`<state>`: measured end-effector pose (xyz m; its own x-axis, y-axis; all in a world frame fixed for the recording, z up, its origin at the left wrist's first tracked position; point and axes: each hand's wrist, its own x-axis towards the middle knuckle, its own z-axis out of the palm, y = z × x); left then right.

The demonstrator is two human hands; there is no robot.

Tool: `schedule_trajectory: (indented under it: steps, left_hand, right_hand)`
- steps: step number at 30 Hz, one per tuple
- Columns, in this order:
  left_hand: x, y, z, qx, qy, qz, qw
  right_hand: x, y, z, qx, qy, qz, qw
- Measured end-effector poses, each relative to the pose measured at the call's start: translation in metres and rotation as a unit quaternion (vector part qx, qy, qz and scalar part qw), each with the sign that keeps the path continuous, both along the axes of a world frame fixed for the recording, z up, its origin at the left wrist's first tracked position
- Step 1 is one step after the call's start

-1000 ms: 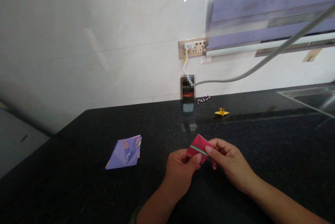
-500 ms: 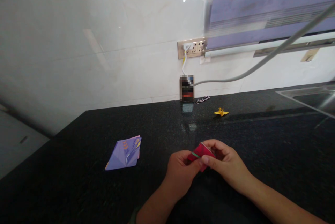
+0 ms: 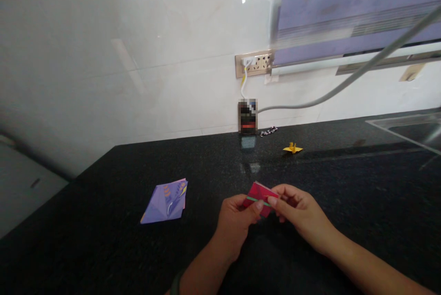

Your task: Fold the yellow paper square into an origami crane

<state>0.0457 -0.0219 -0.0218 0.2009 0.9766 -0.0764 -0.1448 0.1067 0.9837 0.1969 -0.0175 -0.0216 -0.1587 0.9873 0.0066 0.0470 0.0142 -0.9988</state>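
Note:
A small folded piece of red origami paper [image 3: 259, 192] with a green stripe is held up between both hands, above the dark counter. My left hand [image 3: 236, 221] pinches its left side, the thumb lying across the front near the stripe. At its right edge, my right hand [image 3: 296, 205] grips the paper between thumb and fingers. The fingers behind the paper are partly hidden. Off to the left lies a stack of purple origami paper [image 3: 164, 202] with creases, a printed pattern and a pink edge showing.
A yellow paper crane [image 3: 292, 148] stands on the black speckled counter [image 3: 113, 249], beyond my right hand. Against the wall are a blurred-out dark box [image 3: 247, 116] and a beaded strand [image 3: 268, 131]. A grey hose [image 3: 317, 100] crosses above; a sink edge [image 3: 399, 136] is at right.
The red paper has turned and shows more of its front and stripe. My thumbs, close together before, are now apart, the left one on the front and the right at the edge.

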Motion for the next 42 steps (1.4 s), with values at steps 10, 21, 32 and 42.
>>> schedule_trajectory:
  steps: [10, 21, 32, 42]
  left_hand:
    - [-0.011, 0.005, 0.002, 0.011, 0.033, 0.026, 0.999]
    - [-0.011, 0.003, 0.006, 0.025, 0.014, 0.021, 0.999]
    - [-0.008, 0.003, 0.004, 0.035, 0.021, 0.046, 0.998]
    - [-0.008, 0.002, 0.009, 0.037, 0.025, 0.063, 0.997]
  right_hand:
    - [-0.002, -0.002, -0.005, 0.025, -0.019, 0.012, 0.999]
    - [0.000, -0.004, -0.006, 0.054, -0.045, 0.002, 0.997]
    - [-0.001, -0.006, 0.000, 0.097, -0.068, -0.011, 0.993]
    - [-0.003, -0.008, -0.005, 0.089, -0.035, -0.051, 0.994]
